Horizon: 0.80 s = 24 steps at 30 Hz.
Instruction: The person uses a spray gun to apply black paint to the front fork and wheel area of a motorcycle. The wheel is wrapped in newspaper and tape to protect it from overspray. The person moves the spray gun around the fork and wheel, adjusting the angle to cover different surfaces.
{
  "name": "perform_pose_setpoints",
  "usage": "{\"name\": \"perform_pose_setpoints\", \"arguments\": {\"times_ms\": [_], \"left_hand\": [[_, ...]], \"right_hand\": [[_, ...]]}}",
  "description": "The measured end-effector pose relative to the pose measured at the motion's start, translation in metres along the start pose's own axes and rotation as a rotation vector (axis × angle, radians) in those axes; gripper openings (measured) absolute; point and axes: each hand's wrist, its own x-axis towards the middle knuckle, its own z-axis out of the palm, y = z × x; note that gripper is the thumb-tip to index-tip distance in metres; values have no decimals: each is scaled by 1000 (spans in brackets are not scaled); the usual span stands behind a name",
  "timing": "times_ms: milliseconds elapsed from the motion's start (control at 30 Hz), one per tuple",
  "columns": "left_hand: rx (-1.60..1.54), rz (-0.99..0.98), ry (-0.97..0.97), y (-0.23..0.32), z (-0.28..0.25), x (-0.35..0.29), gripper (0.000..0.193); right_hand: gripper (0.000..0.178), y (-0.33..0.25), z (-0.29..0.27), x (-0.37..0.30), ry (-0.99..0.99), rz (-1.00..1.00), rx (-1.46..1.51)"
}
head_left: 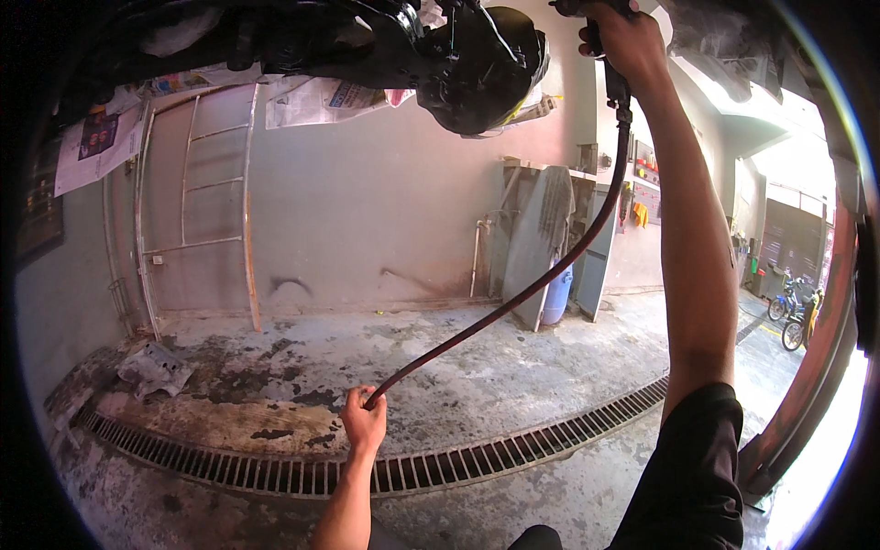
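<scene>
Raised at the upper right, my right hand [632, 46] is wrapped round the grip of a black spray gun [616, 84], whose top is partly cut off by the picture's upper edge. A dark red hose [513, 302] runs from the gun's lower end and curves down to the left. Low in the middle, my left hand [365, 420] is closed on that hose. Overhead hangs a glossy black vehicle underside, with a rounded black housing [477, 78] just left of the gun. Sheets of newspaper [330, 99] hang behind the black parts.
A slatted drain grate [440, 469] crosses the stained concrete floor. Against the left wall leans a metal frame [249, 211]. Crumpled sheeting [154, 368] lies on the floor. A blue barrel [556, 295] stands by grey panels [527, 243]. Motorbikes [790, 307] are parked far right.
</scene>
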Motion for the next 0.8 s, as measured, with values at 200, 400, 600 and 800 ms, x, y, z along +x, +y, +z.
{"name": "perform_pose_setpoints", "arguments": {"times_ms": [200, 400, 600, 800], "left_hand": [[65, -73, -88, 7, 0, -4, 24], [41, -19, -31, 5, 1, -5, 25], [74, -28, -57, -2, -3, -5, 26], [0, -21, -15, -12, 3, -2, 27]], "right_hand": [[23, -7, -11, -18, 34, -37, -64], [19, -26, -22, -35, -13, -7, -17], [17, -23, -28, -23, 44, 58, 91], [31, -2, -41, -7, -24, 100, 181]]}}
